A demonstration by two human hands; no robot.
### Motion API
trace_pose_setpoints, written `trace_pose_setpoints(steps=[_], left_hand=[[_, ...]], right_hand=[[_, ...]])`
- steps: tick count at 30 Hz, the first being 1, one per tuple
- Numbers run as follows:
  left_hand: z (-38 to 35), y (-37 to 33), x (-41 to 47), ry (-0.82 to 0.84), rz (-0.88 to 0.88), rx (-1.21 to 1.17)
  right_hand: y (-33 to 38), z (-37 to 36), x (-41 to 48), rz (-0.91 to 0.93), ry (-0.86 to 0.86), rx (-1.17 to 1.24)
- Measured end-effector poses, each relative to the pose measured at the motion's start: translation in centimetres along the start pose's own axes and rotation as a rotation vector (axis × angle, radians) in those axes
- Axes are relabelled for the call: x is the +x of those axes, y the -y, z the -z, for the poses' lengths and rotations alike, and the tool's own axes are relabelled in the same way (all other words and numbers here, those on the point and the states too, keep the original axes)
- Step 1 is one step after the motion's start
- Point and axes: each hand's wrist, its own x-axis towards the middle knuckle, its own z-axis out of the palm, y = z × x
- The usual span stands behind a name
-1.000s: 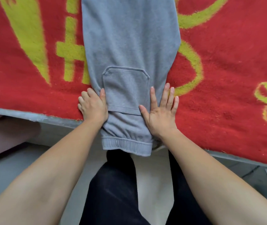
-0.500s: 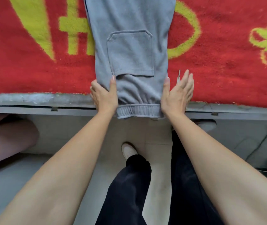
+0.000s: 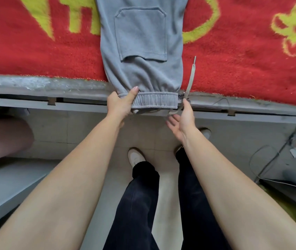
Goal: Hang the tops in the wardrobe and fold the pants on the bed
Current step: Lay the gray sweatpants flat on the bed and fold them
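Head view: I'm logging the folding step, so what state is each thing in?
Grey pants: flat on the red blanket, waistband at the bed edge.
Drawstring: loose, lying on the blanket.
Left hand: grips the waistband's corner.
Right hand: touches the drawstring, grip unclear.
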Motion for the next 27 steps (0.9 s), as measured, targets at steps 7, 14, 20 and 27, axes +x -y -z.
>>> trace_pose_setpoints(steps=[7, 14, 20, 27], left_hand=[[1.4, -1.6, -3.3, 0.056, 0.028, -0.136], [2.8, -4.7, -9.9, 0.167, 0.068, -0.268], [4.8, -2.6, -15.4, 0.178, 0.282, -0.221], [6.1, -2.5, -17.0, 0.173, 0.395, -0.258]], right_hand=[[1.8, -0.5, -2.9, 0.235, 0.229, -0.334], [4.0, 1.3, -9.6, 0.414, 0.211, -0.204], [1.5, 4.7, -13.4, 0.246, 0.119, -0.326], [1.0, 6.1, -15.3, 0.121, 0.152, -0.348]])
